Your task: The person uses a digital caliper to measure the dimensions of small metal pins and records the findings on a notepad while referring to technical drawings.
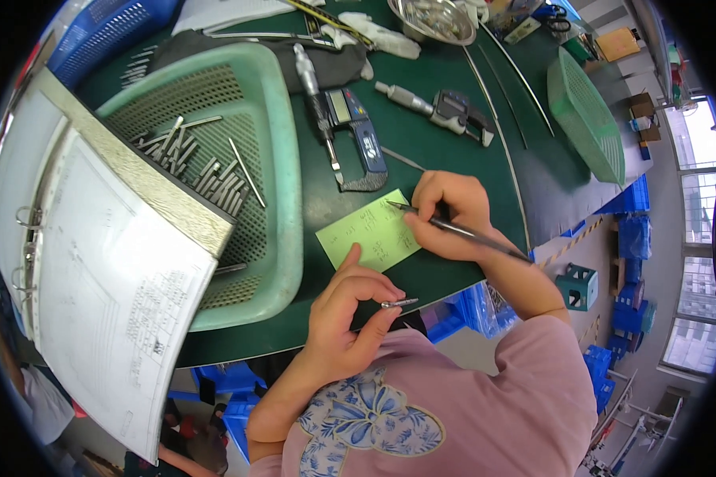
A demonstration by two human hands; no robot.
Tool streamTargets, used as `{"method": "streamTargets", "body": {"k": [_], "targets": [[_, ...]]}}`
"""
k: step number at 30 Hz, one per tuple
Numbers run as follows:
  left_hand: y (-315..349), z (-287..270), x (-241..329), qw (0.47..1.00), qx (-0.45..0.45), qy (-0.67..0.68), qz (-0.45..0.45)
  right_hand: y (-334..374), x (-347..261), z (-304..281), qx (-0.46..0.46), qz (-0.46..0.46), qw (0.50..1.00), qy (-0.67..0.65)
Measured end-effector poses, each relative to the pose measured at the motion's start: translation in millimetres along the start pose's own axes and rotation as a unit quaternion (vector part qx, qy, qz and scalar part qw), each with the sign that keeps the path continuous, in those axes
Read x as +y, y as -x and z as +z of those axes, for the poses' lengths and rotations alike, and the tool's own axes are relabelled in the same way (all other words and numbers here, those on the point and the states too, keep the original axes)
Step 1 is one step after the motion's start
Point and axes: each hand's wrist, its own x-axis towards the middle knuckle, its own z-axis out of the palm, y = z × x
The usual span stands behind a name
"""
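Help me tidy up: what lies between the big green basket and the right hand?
The head view shows a strip of table, then the green note with the pen tip over it.

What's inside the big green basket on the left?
The green plastic basket holds many short metal pins and a few longer rods. The open ring binder covers its lower-left part; anything underneath is hidden.

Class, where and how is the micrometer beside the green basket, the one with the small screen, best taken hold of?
The micrometer is probably best gripped by its dark curved frame, from above and the right. The frame bulges that way, and the right hand is near, though busy with a pen. The thin measuring rod and green basket lie on the left, making that side tighter.
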Motion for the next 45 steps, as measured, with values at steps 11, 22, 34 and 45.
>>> {"method": "streamTargets", "body": {"k": [11, 22, 34, 45], "targets": [[5.2, 6.2, -3.8, 0.996, 0.025, 0.08, 0.015, -122.3, 32.5, -8.9, -0.007, -0.177, 0.933, 0.315], [14.7, -26.8, 53.9, 0.975, 0.137, 0.141, 0.108, -322.2, 200.5, 9.8, -0.06, 0.044, 0.853, 0.517], [72.8, -69.1, 102.5, 0.88, 0.395, 0.122, 0.235, -317.2, 179.5, -28.5, -0.022, 0.069, 0.954, 0.292], [63.3, -70.7, 91.0, 0.877, 0.403, 0.175, 0.195, -173.0, -73.6, -5.3, -0.091, 0.04, 0.994, 0.038]]}}
